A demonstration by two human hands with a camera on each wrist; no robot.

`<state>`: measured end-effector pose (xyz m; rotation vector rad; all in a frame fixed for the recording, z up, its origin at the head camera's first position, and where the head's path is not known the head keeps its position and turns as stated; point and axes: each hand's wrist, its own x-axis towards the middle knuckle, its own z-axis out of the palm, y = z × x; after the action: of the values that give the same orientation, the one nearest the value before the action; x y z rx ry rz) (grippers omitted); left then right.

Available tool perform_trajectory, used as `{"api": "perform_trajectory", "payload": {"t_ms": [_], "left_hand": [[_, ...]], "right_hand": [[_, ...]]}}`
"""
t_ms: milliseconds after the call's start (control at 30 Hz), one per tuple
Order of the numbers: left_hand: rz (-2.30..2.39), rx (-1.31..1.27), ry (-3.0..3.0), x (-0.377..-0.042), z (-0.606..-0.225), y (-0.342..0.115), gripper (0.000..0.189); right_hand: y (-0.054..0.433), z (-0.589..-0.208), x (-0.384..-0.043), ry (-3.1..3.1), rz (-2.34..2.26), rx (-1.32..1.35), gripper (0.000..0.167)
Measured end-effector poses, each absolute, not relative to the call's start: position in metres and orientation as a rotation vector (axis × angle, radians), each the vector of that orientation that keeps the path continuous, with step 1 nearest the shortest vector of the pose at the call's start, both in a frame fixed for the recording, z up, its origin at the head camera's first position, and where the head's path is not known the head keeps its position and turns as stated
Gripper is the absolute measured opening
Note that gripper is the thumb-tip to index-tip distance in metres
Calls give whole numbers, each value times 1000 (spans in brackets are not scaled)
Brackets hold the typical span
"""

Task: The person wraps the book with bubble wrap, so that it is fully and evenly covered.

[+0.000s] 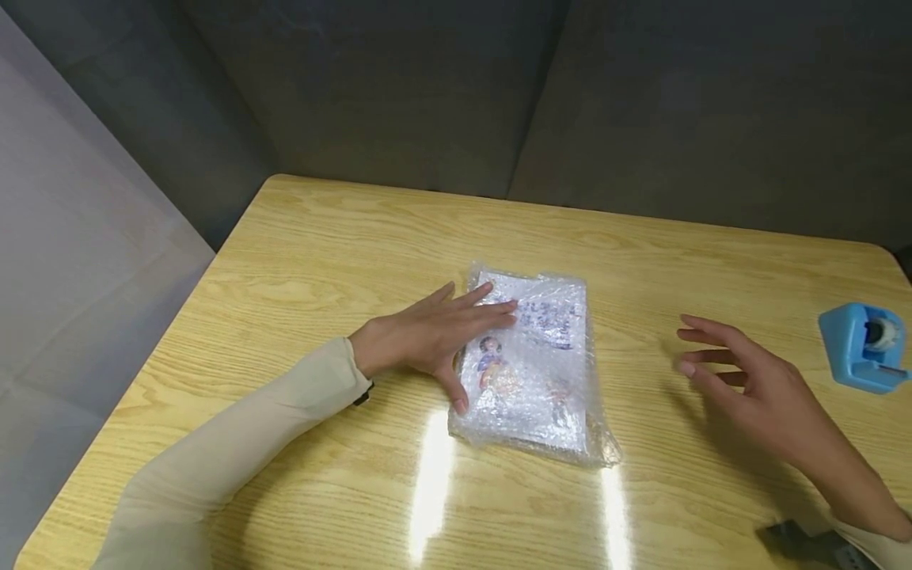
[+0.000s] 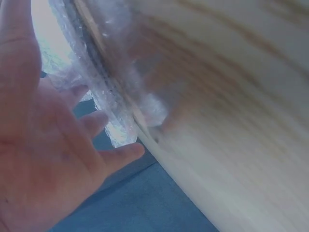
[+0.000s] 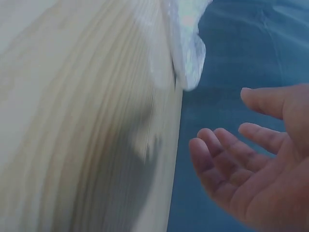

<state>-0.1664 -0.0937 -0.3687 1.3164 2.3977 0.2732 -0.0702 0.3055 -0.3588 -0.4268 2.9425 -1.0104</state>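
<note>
A flat book-like item in bubble wrap (image 1: 534, 372) lies on the wooden table, with printed writing and small drawn figures showing through the clear plastic. Across its left side rests my left hand (image 1: 449, 328), fingers spread over the wrap and thumb near the lower left edge. The left wrist view shows the wrap's edge (image 2: 104, 72) beside that hand's fingers. To the right of the package, my right hand (image 1: 755, 388) hovers above the table with fingers loosely bent and nothing in them. In the right wrist view the wrap (image 3: 188, 48) is apart from the fingers.
A blue tape dispenser (image 1: 858, 348) with a roll in it stands at the table's right side. Dark panels (image 1: 399, 95) rise behind the table's far edge, and a pale grey panel (image 1: 78, 301) stands at the left.
</note>
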Motion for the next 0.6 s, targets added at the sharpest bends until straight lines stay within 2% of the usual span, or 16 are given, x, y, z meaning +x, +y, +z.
{"api": "perform_trajectory", "payload": {"t_ms": [367,600], "left_hand": [[293,1280,2389,-167,-369,-97,136],[318,1278,2374,-167,-370,-99,137]], "right_hand": [[352,-365,-62,3003,-986,-87,63],[444,-413,-73,3100,-1368,8,54]]}}
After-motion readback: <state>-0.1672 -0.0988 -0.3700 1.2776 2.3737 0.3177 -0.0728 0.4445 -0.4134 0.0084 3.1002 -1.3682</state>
